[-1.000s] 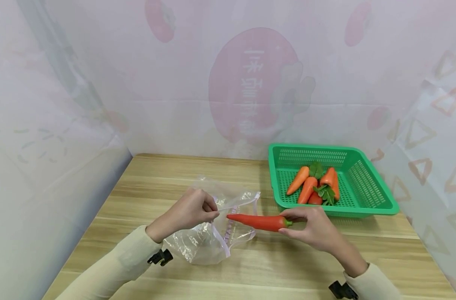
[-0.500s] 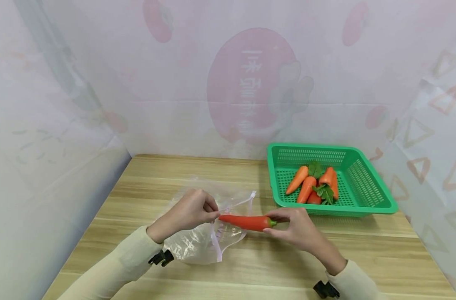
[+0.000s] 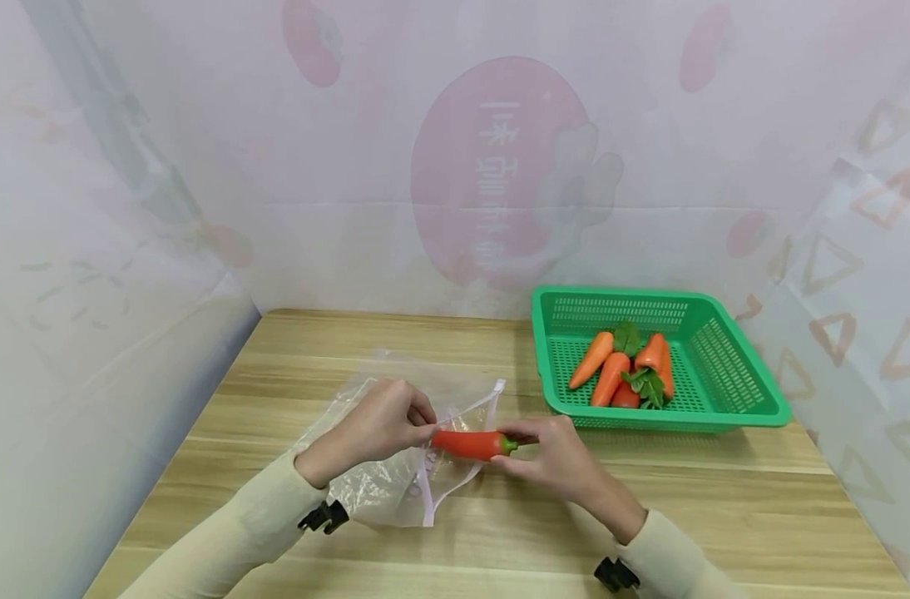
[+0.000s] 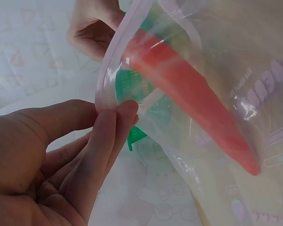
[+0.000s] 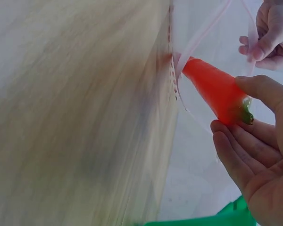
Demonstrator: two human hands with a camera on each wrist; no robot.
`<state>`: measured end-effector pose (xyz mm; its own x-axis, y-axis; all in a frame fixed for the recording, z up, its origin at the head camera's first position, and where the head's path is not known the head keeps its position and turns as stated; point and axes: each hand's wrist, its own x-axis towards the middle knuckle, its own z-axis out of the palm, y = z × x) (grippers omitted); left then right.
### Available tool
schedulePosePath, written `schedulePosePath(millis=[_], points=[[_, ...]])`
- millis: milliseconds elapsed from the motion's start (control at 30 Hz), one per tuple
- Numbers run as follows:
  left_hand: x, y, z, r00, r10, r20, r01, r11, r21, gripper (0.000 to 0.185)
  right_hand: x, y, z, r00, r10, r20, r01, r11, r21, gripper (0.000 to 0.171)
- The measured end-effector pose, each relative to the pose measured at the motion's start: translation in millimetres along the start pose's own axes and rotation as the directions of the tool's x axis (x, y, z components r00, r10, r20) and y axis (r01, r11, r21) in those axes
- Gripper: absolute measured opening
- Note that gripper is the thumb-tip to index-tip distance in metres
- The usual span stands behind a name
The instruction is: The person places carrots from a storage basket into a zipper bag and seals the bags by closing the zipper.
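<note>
My left hand pinches the lilac-edged rim of a clear zip bag between thumb and fingers, holding its mouth apart. In my right hand is a red chili pepper, gripped near its green stem by thumb and fingertips. The pepper's pointed end lies inside the bag, seen through the plastic in the left wrist view; the stem end sticks out of the mouth. From the right wrist side, the chili pepper passes the bag's lilac zip edge.
A green basket stands at the right back of the wooden table. It holds several orange carrots, a red tomato and green leaves. Printed cloth walls enclose the table at the back and sides.
My right hand has moved left, carrying the chili pepper tip first into the bag's mouth. The left hand has stayed on the rim, and the bag's free edge has shifted slightly left.
</note>
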<state>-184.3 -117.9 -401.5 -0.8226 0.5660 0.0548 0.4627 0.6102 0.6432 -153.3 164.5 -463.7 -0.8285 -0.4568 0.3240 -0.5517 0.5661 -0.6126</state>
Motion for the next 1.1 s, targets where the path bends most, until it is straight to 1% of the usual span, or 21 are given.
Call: schedulePosePath(millis=[167,333,567,867,1100], points=[[0.5,0.6,0.1,1.0,0.004,0.001,-0.004,1.0,-0.005,0.005,8,-5,9,1.0,-0.019,0.016,0.019,1.0,0.008,0.029],[0.8,1.0,0.9,1.0,0.0,0.013,0.001,1.0,-0.027,0.005,14,-9,17,1.0,-0.014,0.026,0.015,1.0,-0.027,0.029],[1.7,0.9,1.4,1.0,-0.001,0.012,0.001,1.0,-0.019,0.005,19,-11,27,0.999,-0.001,0.034,0.003,0.998,-0.069,0.028],[1.5,1.1,0.7,1.0,0.026,0.007,-0.026,1.0,-0.014,0.005,26,-15,39,0.998,0.012,0.058,-0.011,1.0,-0.022,0.024],[0.5,0.6,-0.3,0.999,0.033,0.007,-0.032,0.999,-0.019,0.006,24,-13,43,0.996,0.013,0.084,-0.009,0.999,-0.049,0.025]])
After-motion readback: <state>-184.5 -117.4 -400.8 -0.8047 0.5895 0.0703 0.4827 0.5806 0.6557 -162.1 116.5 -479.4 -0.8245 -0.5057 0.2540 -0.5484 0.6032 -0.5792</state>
